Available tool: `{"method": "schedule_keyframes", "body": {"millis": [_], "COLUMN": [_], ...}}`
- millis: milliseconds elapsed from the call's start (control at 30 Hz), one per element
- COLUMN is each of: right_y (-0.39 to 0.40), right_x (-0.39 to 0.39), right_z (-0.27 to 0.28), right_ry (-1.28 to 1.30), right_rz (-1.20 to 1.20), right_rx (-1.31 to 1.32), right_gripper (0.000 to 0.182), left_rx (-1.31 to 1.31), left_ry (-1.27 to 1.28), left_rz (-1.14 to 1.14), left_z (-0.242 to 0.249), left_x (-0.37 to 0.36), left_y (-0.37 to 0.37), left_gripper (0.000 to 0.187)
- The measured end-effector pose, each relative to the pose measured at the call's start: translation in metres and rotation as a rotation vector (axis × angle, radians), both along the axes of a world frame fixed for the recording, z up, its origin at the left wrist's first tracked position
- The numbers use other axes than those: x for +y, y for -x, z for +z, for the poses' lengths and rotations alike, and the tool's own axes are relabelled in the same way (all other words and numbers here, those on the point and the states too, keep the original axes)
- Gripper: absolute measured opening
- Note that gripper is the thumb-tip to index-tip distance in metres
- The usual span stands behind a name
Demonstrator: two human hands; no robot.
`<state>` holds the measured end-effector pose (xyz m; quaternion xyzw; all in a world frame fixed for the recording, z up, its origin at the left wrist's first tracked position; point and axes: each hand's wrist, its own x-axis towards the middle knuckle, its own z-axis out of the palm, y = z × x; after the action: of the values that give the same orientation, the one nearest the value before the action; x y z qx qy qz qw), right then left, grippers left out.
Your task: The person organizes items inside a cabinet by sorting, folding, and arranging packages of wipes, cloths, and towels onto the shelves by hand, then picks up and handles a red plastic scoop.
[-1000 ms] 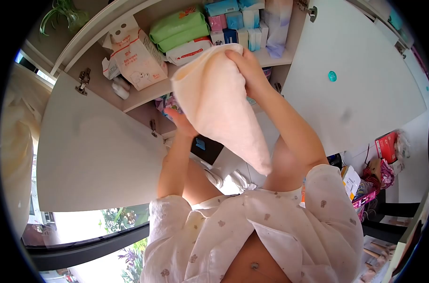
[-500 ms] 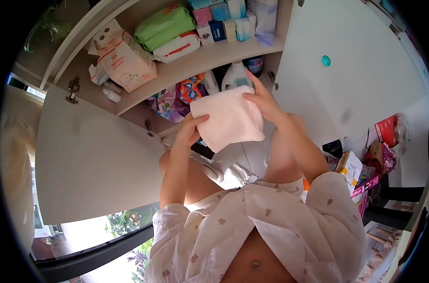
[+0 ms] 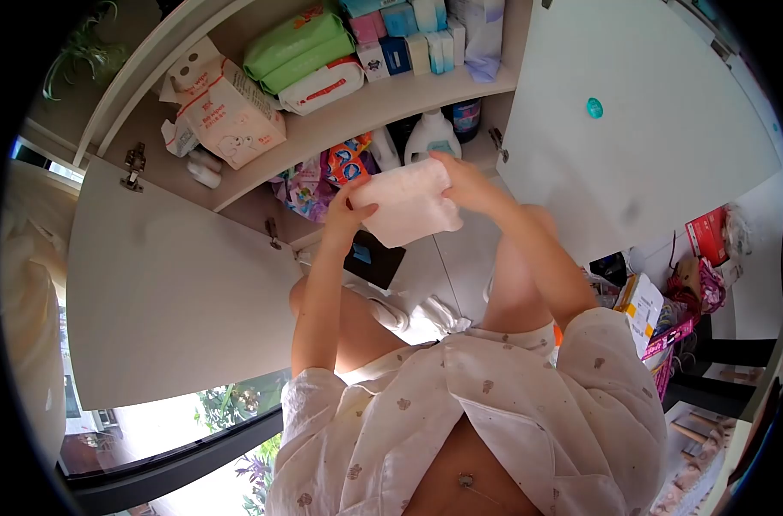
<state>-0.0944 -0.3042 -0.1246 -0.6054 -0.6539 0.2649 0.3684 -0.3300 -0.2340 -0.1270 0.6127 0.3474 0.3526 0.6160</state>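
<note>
Between my two hands is a folded white cloth (image 3: 404,206), held in front of the open cabinet above my knees. My left hand (image 3: 348,206) pinches its left edge, with the thumb on top and the fingers mostly behind. At the opposite edge, my right hand (image 3: 467,185) grips the cloth near its upper corner. Just beyond the cloth, on the lower level, stand a white bottle (image 3: 432,135) and an orange packet (image 3: 347,161) beside purple bags (image 3: 305,191).
On the upper shelf (image 3: 383,101) are an open carton (image 3: 228,112), green packs (image 3: 297,52), a white wipes pack (image 3: 323,86) and several small boxes. Cabinet doors stand open at left (image 3: 168,284) and right (image 3: 632,129). A dark flat item (image 3: 379,262) lies on the floor.
The cloth now looks smaller, its upper part bent over and its lower edge higher. My right hand has moved slightly left and down. More of the dark item on the floor shows.
</note>
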Motion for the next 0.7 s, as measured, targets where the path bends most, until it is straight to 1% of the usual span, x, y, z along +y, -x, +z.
{"method": "schedule_keyframes", "body": {"millis": [33,67,100,133,167,233,267,300,333,367,400,433,467,500,533,567,600,633,667,700], "right_y": [0.001,0.002,0.005,0.006,0.006,0.003,0.001,-0.002,-0.003,0.001,0.009,0.014,0.012,0.011,0.009,0.009,0.014,0.019,0.026,0.033], "right_x": [0.001,0.001,0.001,0.000,0.000,0.003,0.005,0.007,0.008,0.009,0.009,0.009,0.010,0.010,0.013,0.014,0.009,0.005,0.002,-0.001], "right_z": [-0.003,-0.005,0.001,0.008,0.013,0.019,0.018,0.016,0.016,0.013,0.012,0.011,0.003,-0.004,-0.010,-0.017,-0.016,-0.014,-0.016,-0.018], "right_ry": [-0.043,-0.038,-0.041,-0.046,-0.047,-0.048,-0.049,0.129,0.302,0.304,0.360,0.413,0.418,0.547,0.675,0.674,0.722,0.767,0.767,0.768], "right_rz": [-0.029,-0.029,-0.017,-0.004,-0.004,0.018,0.017,0.030,0.042,0.042,-0.081,-0.207,-0.202,-0.155,-0.103,-0.096,0.022,0.148,0.155,0.088], "right_rx": [-0.148,-0.148,-0.294,-0.441,-0.441,-0.362,-0.362,0.131,0.624,0.621,0.873,1.123,1.119,1.324,1.527,1.527,1.693,1.853,1.845,1.711], "right_gripper": [0.051,0.051,0.048,0.045,0.045,0.040,0.040,0.039,0.038,0.038,0.040,0.042,0.042,0.043,0.045,0.045,0.044,0.044,0.044,0.044], "left_rx": [0.000,0.370,0.739,0.742,0.742,0.933,0.864,0.863,0.795,0.629,0.475,0.470,0.182,-0.111,-0.096,-0.095,-0.227,-0.364,-0.371,-0.388], "left_ry": [0.004,-0.252,-0.510,-0.610,-0.611,-0.733,-0.817,-0.818,-0.628,-0.324,-0.022,-0.019,0.251,0.512,0.671,0.666,0.766,0.861,0.853,0.889], "left_rz": [-0.001,0.067,0.135,0.096,0.097,-0.005,0.107,0.107,0.109,0.052,0.049,0.054,0.024,-0.007,0.080,0.083,0.032,-0.022,-0.021,0.008], "left_z": [-0.003,-0.008,-0.013,-0.025,-0.030,-0.021,-0.016,-0.014,-0.005,0.000,0.012,0.013,0.013,0.013,0.013,0.005,-0.009,-0.010,-0.011,-0.002], "left_x": [-0.005,-0.011,-0.016,-0.014,-0.009,-0.002,0.001,0.012,0.024,0.027,0.027,0.021,0.017,0.015,0.017,0.023,0.031,0.036,0.041,0.039], "left_y": [-0.004,-0.009,-0.012,-0.013,-0.014,-0.014,-0.009,-0.003,0.002,0.004,0.005,0.004,0.004,0.003,0.002,0.004,0.007,0.007,0.007,0.006], "left_gripper": [0.063,0.067,0.071,0.070,0.070,0.051,0.039,0.039,0.041,0.043,0.045,0.045,0.045,0.045,0.045,0.045,0.044,0.043,0.043,0.043]}}
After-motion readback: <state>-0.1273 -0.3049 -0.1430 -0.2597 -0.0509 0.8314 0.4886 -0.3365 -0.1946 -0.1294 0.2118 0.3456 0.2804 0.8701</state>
